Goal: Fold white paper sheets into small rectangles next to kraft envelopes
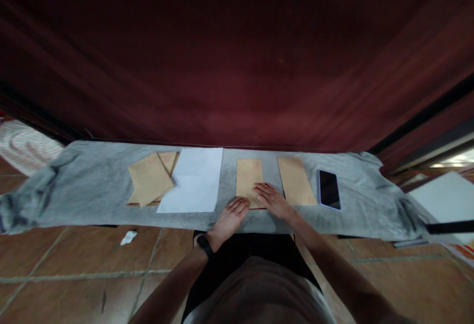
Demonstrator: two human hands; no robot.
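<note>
A tan paper envelope (249,172) lies flat on the grey cloth in front of me. My left hand (233,213) rests on its lower left corner, fingers stretched out and a dark band on the wrist. Across its right side lies my right hand (272,199), palm down with the fingers extended. Just to the right is a second tan envelope (296,181), close to my right hand. White paper sheets (196,181) lie left of my left hand, and past them several more tan envelopes (151,178) overlap in a loose pile.
The grey cloth (96,181) covers a narrow bench against a dark red panel (237,82). A phone (329,189) lies right of the envelopes. Below is a tiled floor (85,255) with a scrap of white paper (129,237). A white board (444,200) stands at far right.
</note>
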